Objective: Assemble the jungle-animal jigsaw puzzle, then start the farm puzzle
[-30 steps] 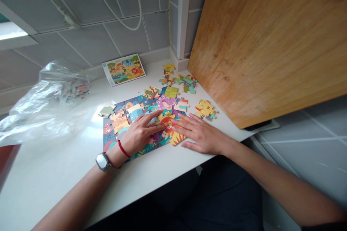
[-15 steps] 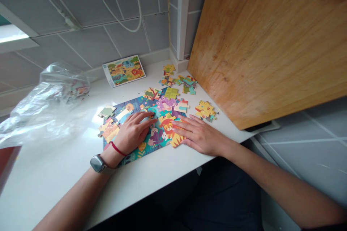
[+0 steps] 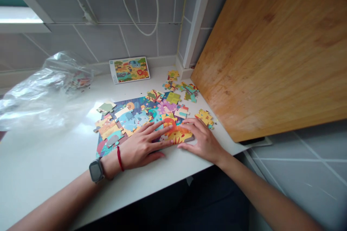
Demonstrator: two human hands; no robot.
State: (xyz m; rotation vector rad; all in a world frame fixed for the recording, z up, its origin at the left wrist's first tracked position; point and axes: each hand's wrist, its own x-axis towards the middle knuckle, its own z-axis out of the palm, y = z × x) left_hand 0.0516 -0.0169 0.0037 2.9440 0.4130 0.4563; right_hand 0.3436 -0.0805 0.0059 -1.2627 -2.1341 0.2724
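My left hand [image 3: 143, 146] lies flat with its fingers spread, their tips on the joined lion puzzle pieces [image 3: 169, 121]. It wears a watch and a red cord. My right hand [image 3: 203, 140] is bent around the right end of those pieces, thumb at the near edge and fingertips on the orange part. Beneath is a dark blue illustrated board [image 3: 139, 101]. Joined elephant pieces [image 3: 132, 120] lie left of the lion, beyond my left hand. Orange-pink pieces [image 3: 108, 128] overlap the board's left side, and a green piece [image 3: 173, 97] rests near its far edge.
A picture card [image 3: 131, 69] leans near the wall. Loose puzzle pieces [image 3: 189, 88] lie in the far corner, with yellow pieces [image 3: 204, 116] right of the board. A clear plastic bag [image 3: 51, 90] sits at left. A wooden panel [image 3: 260, 61] rises along the right side.
My left hand has moved right and nearer, from the board's middle onto the lion pieces, uncovering the elephant. My right hand has gone from flat to bent around their right end. The view has shifted.
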